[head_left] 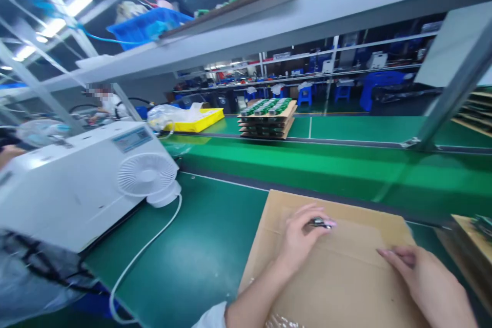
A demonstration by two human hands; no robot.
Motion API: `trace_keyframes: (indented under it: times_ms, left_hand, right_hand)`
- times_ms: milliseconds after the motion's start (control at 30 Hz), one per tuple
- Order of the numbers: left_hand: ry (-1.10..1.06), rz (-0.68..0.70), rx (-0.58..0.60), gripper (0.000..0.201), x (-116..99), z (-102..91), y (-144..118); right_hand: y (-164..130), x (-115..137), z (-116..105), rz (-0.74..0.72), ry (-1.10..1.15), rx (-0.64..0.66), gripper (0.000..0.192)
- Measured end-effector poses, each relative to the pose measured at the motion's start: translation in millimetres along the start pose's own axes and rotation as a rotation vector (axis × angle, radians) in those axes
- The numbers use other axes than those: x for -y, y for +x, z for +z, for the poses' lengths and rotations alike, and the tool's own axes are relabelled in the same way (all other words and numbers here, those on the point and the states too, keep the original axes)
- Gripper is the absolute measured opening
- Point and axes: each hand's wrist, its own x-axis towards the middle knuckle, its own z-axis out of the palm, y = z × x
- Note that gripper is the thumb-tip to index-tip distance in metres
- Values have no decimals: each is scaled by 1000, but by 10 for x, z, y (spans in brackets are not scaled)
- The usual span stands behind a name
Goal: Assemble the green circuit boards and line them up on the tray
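Note:
A large sheet of brown cardboard [342, 277] lies on the green bench in front of me. Over its upper left part, my left hand [302, 236] pinches a small dark part with a shiny metal edge [320, 222] between thumb and fingers; its exact kind is too small to make out. My right hand [426, 271] is above the right side of the cardboard. Its thumb and fingertips are pressed together, and whatever may be between them is hidden.
At left stand a white machine [88, 179] and a small white fan [148, 177] with a cable across the bench. Beyond the green conveyor [238, 159] are stacked cardboard layers of green circuit boards [267, 118] and a yellow tray [198, 122]. More boards [482, 228] sit at right.

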Motion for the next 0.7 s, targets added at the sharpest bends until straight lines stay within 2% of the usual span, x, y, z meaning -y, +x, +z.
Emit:
trace_keyframes:
  times_ms: [67,133,233,300,367,467,567,700]
  left_hand:
    - [-389,-173,1,21,-57,53,-30]
    - [-694,-409,79,22,-80,106,-65]
    - [-883,-735,266,22,-67,166,-106]
    - [-919,-850,360,30,-57,187,-116]
    - [-945,-865,396,37,-61,191,-113]
    - [-897,-793,391,40,-79,177,-98]
    - [-826,-726,390,34,-72,166,-85]
    - [-853,-706,355,24,-18,174,-81]
  right_hand:
    - [-14,114,-31,47,25,34,25]
    - [-23,219,-51,59,50,25,24]
    - [-36,335,-54,45,116,58,19]
    - [-44,379,-43,7,166,70,16]
    - [-48,400,-26,-12,206,71,12]
    - [-47,408,-4,-35,252,49,14]
    - [-47,422,2,-74,274,16,17]
    - [-55,456,-9,-63,265,20,17]
